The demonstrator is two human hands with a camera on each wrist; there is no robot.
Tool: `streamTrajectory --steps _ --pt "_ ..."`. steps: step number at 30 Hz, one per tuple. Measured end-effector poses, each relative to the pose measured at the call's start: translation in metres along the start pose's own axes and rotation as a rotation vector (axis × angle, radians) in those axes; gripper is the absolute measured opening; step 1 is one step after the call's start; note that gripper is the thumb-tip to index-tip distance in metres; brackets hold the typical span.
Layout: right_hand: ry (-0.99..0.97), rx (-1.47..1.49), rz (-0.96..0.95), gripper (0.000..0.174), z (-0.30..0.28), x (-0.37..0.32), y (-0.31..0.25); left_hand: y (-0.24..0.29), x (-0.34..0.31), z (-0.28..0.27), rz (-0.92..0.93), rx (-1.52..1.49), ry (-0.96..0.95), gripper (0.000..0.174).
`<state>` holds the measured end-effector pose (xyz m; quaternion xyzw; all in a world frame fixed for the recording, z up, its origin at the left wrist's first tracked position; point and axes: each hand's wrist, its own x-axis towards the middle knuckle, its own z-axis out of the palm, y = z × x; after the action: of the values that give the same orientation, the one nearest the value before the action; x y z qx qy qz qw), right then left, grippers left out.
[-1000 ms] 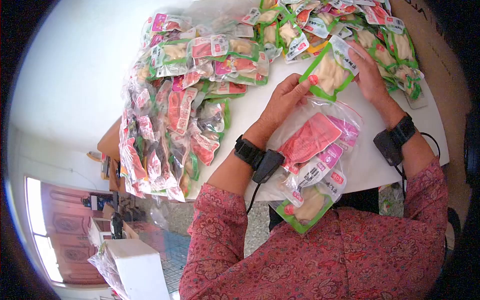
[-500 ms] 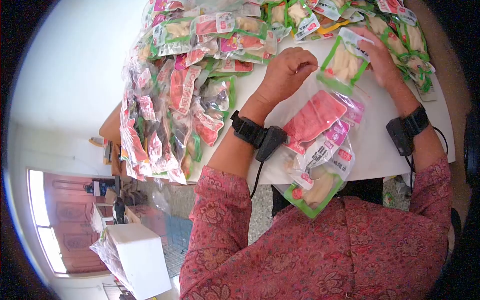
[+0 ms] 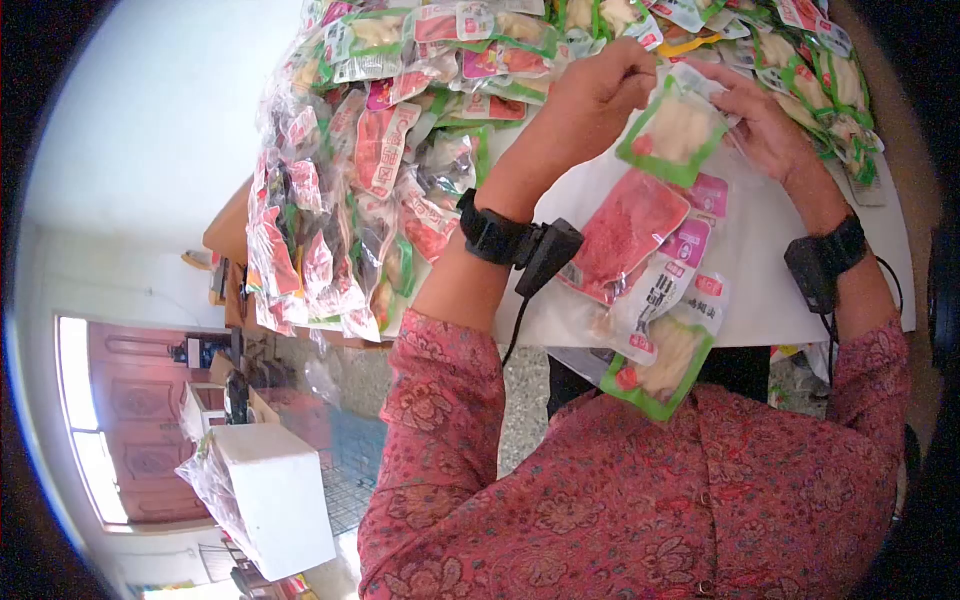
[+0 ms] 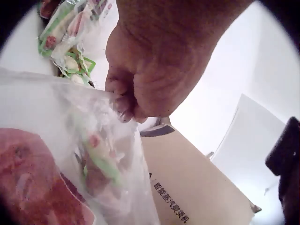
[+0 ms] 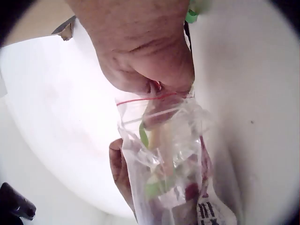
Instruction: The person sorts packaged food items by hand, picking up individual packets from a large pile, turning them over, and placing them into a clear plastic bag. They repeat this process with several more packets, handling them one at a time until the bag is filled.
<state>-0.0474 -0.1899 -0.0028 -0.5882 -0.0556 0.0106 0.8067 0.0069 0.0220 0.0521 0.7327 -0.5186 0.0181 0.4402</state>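
A clear zip bag [image 5: 140,187] holds a red packet [image 3: 632,232], purple-and-white packets and a green-edged packet [image 3: 665,370] low down. Another green-edged packet [image 3: 676,130] with pale contents is at the bag's mouth, between the hands. My left hand [image 3: 600,95] pinches the edge of the bag, fingers curled, as the left wrist view shows [image 4: 154,70]. At the other side of the mouth my right hand [image 3: 765,125] grips the bag near its red zip line; the right wrist view shows this hand [image 5: 145,51] with fingertips partly hidden.
Rows of filled clear bags [image 3: 380,150] cover the table's left side. Loose green-edged packets [image 3: 800,75] are heaped at the back right. A printed cardboard box [image 4: 187,173] shows in the left wrist view. On the floor at lower left stands a white box [image 3: 275,495].
My left hand has moved up from the upper packet to the bag's edge. The upper packet has tilted and sits lower, at the bag's mouth. The head view has shifted.
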Motion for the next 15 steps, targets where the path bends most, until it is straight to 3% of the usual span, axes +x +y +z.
streamTrajectory --steps 4,6,9,10,13,15 --pt "-0.087 0.057 0.044 0.039 0.034 -0.016 -0.008 0.011 0.008 0.0 0.091 0.071 -0.017 0.012" --pt "-0.536 -0.519 0.272 0.041 0.034 -0.015 -0.013 0.018 0.012 -0.004 0.088 0.043 0.009 0.011" --pt "-0.651 -0.403 0.299 0.045 0.035 -0.019 -0.017 0.023 0.016 -0.01 0.053 -0.046 -0.084 0.009" --pt "-0.52 -0.216 0.19 0.042 0.038 -0.022 -0.008 0.021 0.016 -0.009 0.049 -0.045 -0.081 0.009" --pt "-0.388 -0.201 0.088 0.036 0.034 -0.019 0.002 0.01 0.013 -0.005 0.191 -0.084 0.008 0.015" --pt "-0.296 -0.385 0.013 0.032 0.023 -0.012 -0.001 -0.006 0.012 0.005 -0.021 -0.015 0.188 0.012"
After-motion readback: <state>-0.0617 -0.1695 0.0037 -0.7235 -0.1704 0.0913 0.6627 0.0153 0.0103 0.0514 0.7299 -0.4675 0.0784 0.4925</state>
